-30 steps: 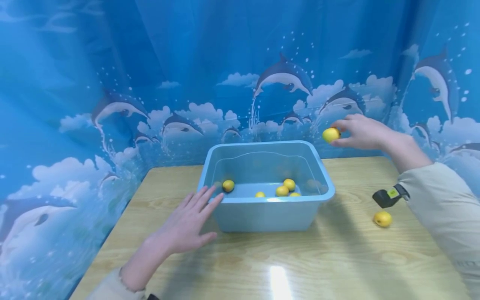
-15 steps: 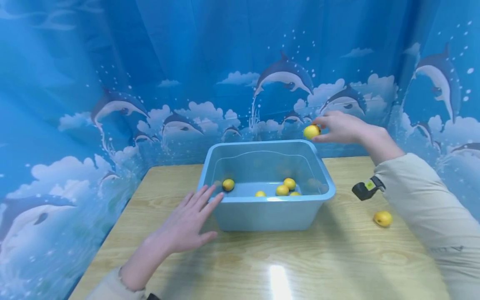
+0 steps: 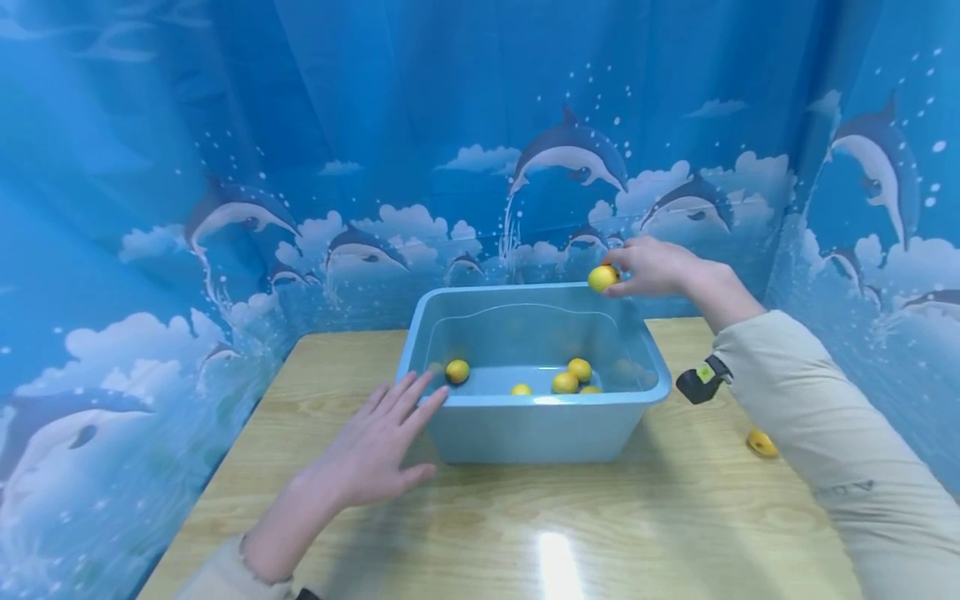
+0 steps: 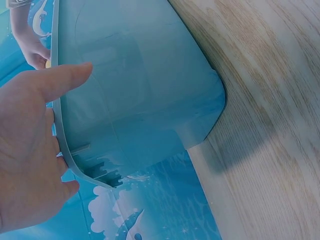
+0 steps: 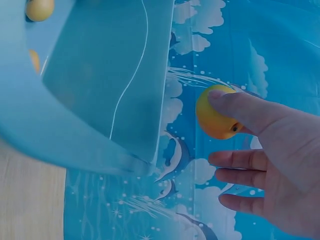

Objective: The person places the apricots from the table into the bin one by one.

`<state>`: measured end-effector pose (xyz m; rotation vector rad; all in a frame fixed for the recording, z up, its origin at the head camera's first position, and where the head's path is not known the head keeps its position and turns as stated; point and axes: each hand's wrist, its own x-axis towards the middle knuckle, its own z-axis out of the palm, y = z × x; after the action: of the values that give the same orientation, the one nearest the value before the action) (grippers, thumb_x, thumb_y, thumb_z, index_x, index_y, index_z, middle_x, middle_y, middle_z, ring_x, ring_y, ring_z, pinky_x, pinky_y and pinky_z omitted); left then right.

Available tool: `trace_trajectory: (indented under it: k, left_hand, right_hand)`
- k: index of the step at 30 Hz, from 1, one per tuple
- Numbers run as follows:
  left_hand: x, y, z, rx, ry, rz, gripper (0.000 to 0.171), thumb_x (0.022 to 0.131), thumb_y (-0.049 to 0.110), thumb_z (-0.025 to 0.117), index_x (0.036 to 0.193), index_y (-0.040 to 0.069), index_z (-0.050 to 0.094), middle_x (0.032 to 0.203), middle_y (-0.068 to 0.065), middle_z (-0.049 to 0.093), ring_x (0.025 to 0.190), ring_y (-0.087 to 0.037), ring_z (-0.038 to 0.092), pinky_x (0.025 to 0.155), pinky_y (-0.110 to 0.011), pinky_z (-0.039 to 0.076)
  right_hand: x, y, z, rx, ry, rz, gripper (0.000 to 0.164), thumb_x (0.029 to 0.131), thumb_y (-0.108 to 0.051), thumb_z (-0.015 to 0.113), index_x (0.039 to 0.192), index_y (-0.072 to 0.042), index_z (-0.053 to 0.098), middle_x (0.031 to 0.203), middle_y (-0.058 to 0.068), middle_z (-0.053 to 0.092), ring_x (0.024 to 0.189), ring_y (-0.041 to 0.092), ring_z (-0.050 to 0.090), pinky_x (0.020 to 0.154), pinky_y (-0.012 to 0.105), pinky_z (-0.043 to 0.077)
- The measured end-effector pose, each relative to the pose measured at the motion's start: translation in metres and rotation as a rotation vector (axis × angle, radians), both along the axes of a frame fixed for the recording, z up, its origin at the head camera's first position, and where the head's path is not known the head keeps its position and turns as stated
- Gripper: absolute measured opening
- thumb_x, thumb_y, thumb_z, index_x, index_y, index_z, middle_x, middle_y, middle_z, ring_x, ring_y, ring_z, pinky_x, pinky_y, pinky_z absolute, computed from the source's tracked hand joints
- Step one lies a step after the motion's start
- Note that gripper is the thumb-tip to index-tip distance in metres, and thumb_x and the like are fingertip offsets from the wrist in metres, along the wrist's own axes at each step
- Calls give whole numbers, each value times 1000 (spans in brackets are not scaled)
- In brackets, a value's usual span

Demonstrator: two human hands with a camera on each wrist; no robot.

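Observation:
My right hand [image 3: 656,268] pinches a small round yellow fruit [image 3: 602,278] between thumb and fingers, above the far right corner of a light-blue plastic bin [image 3: 528,433]. In the right wrist view that fruit [image 5: 212,114] has an orange flush and a dark spot at one end; the other fingers stay stretched out below it. My left hand [image 3: 375,450] is spread with straight fingers, its fingertips at the bin's near left rim. Inside the bin lie several similar fruits, one at the left [image 3: 457,372] and a cluster [image 3: 565,382] toward the right.
Another yellow fruit [image 3: 762,443] lies on the wooden table [image 3: 480,525] right of the bin, partly covered by the right sleeve [image 3: 817,433]. A blue dolphin-print curtain [image 3: 420,150] hangs behind and along both sides.
My right hand has carried the fruit leftward, from right of the bin to over its far right corner. The sleeve now covers part of the fruit on the table. My left hand stays put.

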<state>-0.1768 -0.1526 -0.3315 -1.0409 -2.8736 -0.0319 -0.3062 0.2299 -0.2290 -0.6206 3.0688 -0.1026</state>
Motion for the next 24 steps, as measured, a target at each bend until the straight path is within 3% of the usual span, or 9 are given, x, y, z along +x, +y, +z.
trace_trajectory:
  k: [7, 13, 18, 24]
  left_hand:
    - [0, 2, -2, 3, -3, 3, 91, 83, 48, 63, 150, 18, 10, 155, -9, 2, 140, -32, 8, 110, -52, 11]
    - [0, 3, -3, 15, 0, -6, 91, 83, 47, 64, 150, 17, 10, 155, -9, 2, 140, -32, 8, 110, -53, 11]
    - [0, 0, -3, 29, 22, -19, 92, 82, 45, 66, 150, 15, 12, 155, -11, 4, 139, -34, 10, 110, -54, 13]
    - [-1, 0, -2, 33, 23, -37, 91, 82, 45, 66, 150, 14, 13, 155, -13, 6, 139, -35, 11, 109, -55, 15]
  right_hand:
    - [-4, 3, -5, 20, -24, -48, 52, 87, -39, 63, 127, -7, 53, 114, 17, 54, 103, 33, 50, 80, 52, 46]
    - [3, 10, -4, 14, -26, -64, 53, 88, -42, 60, 128, -7, 53, 123, 21, 51, 110, 36, 48, 84, 57, 44]
    - [15, 20, -4, 1, 10, -50, 50, 88, -39, 61, 126, -6, 55, 121, 21, 51, 110, 38, 47, 84, 58, 44]
    - [42, 47, -14, -23, 85, -32, 48, 88, -35, 62, 122, -3, 57, 117, 20, 54, 109, 39, 47, 85, 58, 43]
